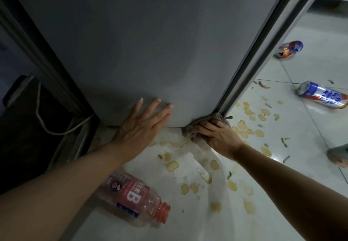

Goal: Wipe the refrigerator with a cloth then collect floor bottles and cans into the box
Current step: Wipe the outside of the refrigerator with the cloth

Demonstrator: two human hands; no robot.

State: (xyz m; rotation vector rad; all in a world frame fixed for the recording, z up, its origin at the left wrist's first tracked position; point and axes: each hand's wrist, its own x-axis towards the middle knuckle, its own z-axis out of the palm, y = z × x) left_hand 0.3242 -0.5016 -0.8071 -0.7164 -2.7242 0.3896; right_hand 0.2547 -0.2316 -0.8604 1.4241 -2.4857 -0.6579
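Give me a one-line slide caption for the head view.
Right hand presses cloth to refrigerator base; left hand flat on it.

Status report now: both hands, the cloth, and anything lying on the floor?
Left hand flat on refrigerator. Right hand grips cloth at its bottom corner. Bottle, two cans on floor.

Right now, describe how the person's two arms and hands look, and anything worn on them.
Both forearms are bare up to the frame edge, with no sleeves showing. The left hand and right hand wear no gloves, and no rings, watch or bracelets are visible. The nails look short and unpainted.
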